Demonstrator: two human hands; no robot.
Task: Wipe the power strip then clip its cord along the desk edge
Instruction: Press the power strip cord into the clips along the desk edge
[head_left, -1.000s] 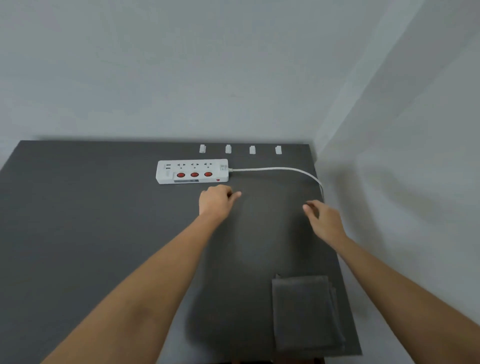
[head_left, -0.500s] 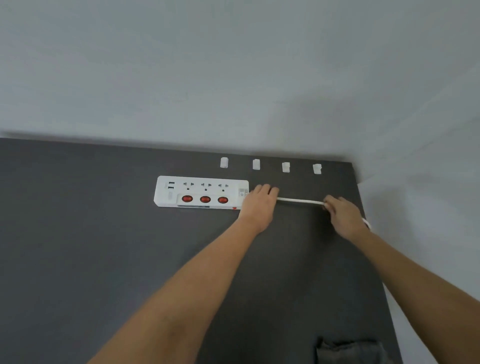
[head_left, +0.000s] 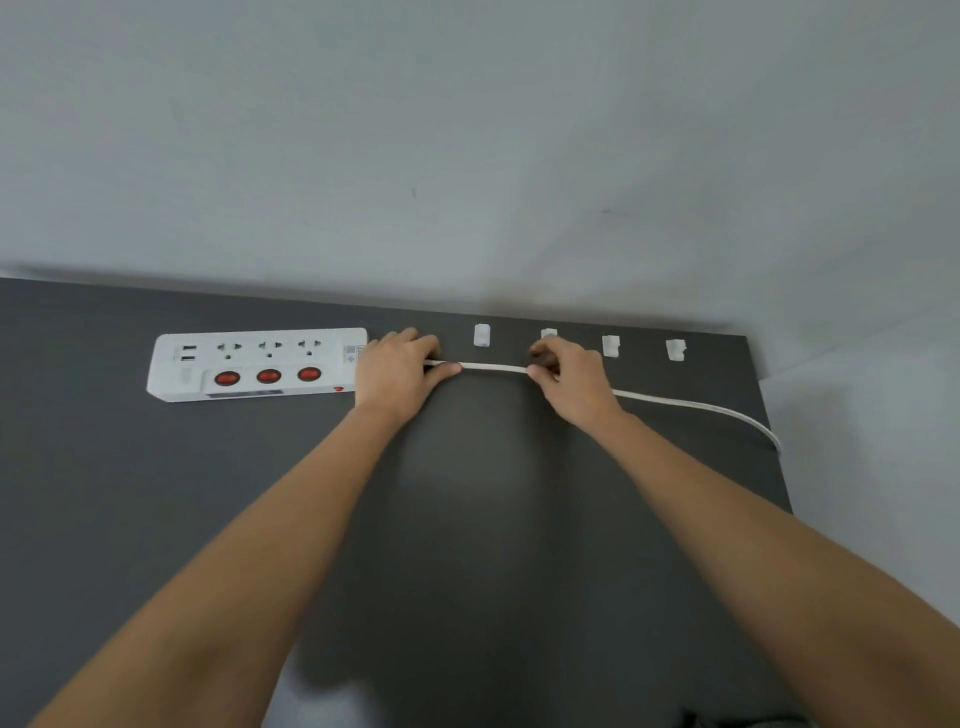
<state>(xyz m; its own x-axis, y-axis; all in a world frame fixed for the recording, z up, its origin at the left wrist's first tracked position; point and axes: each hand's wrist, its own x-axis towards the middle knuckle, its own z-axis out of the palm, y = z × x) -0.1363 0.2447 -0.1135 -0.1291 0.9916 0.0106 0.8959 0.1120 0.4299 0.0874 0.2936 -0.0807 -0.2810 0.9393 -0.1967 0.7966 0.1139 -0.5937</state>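
A white power strip (head_left: 254, 364) with three red switches lies near the back of the dark desk (head_left: 156, 519). Its white cord (head_left: 493, 368) runs right and drops over the desk's right edge. My left hand (head_left: 397, 371) pinches the cord just beside the strip's right end. My right hand (head_left: 569, 382) pinches the cord further right, and the stretch between the hands is taut. Several white cable clips (head_left: 481, 335) stand in a row along the back edge; one clip (head_left: 549, 333) is partly hidden behind my right hand.
A grey wall rises right behind the desk's back edge. The desk's right edge (head_left: 774, 467) is close to my right hand. A corner of a grey cloth (head_left: 743, 722) shows at the bottom right.
Both hands reached forward from the middle of the desk and took hold of the cord. The cord is now lifted straight between them, closer to the clips. The view has moved closer to the desk's back edge.
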